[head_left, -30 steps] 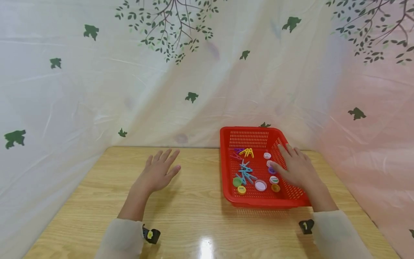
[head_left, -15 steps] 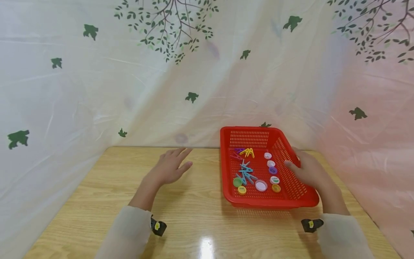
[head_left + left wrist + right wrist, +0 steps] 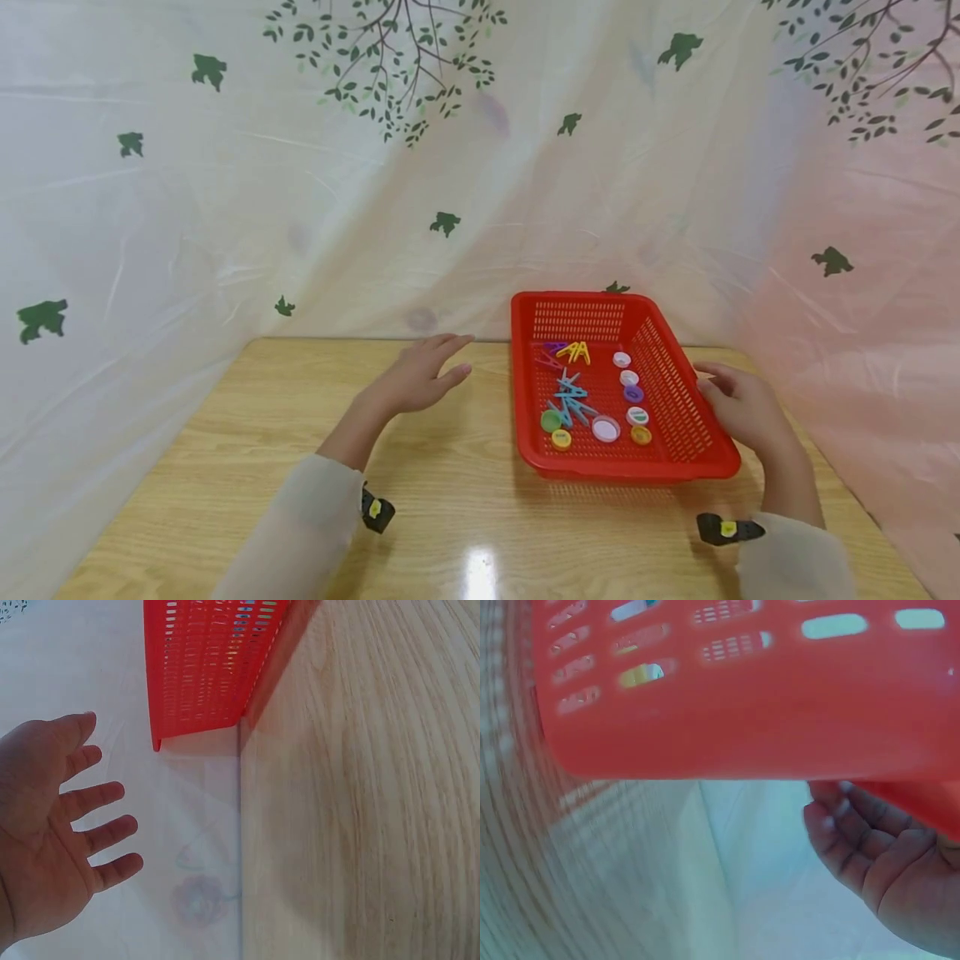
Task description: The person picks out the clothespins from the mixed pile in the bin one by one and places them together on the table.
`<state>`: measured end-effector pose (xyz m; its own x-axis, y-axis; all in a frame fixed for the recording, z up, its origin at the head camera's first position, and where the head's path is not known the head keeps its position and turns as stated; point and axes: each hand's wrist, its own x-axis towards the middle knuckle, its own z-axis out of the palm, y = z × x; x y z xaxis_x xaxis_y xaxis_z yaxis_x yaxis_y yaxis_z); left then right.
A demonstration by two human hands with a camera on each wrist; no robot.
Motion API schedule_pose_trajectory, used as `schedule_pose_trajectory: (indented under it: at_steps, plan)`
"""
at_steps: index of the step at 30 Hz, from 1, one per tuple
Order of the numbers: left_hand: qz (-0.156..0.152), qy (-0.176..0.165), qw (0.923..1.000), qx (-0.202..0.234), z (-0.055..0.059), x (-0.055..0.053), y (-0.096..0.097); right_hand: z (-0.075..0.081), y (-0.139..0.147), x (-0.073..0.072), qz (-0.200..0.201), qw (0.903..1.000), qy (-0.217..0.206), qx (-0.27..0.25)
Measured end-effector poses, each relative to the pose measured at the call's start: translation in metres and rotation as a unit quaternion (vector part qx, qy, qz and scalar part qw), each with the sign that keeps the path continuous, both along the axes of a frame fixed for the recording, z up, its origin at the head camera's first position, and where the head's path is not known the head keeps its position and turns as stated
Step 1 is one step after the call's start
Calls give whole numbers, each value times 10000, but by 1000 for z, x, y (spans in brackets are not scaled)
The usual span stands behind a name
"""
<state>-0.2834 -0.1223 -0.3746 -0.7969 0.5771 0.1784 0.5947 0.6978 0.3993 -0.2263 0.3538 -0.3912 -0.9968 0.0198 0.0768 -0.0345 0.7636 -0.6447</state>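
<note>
A red plastic basket point(image 3: 627, 475) stands on the table, right of the middle in the head view. Inside lie blue clothespins point(image 3: 572, 400), yellow clothespins point(image 3: 573, 352), purple ones and several small bottle caps point(image 3: 606, 428). My left hand point(image 3: 414, 377) hovers left of the basket, apart from it, its fingers extended and slightly bent; the left wrist view shows its palm holding nothing. Beside the basket's right rim is my right hand point(image 3: 746, 408), fingers loosely bent outside the wall and thumb close to the rim. Whether it touches the rim I cannot tell.
The wooden table point(image 3: 450, 500) meets a white patterned sheet point(image 3: 360, 250) at the back, with more sheeting on both sides. The basket stands close to the back edge. A small black device point(image 3: 377, 510) is strapped to each wrist.
My right hand has moved from over the basket, across its right rim, to the outside and lower. My left hand has moved right, toward the basket. The basket stays in place.
</note>
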Motion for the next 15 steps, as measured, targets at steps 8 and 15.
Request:
schedule_pose_trajectory:
  at_steps: [8,15]
  plan:
    - [-244,-374,9983,375,8,-8,16,-10,8,4,-369,9954,-181,-864]
    - [-418,-207,9958,793,10,-20,35,-16,10,2,-523,9888,-488,-1313]
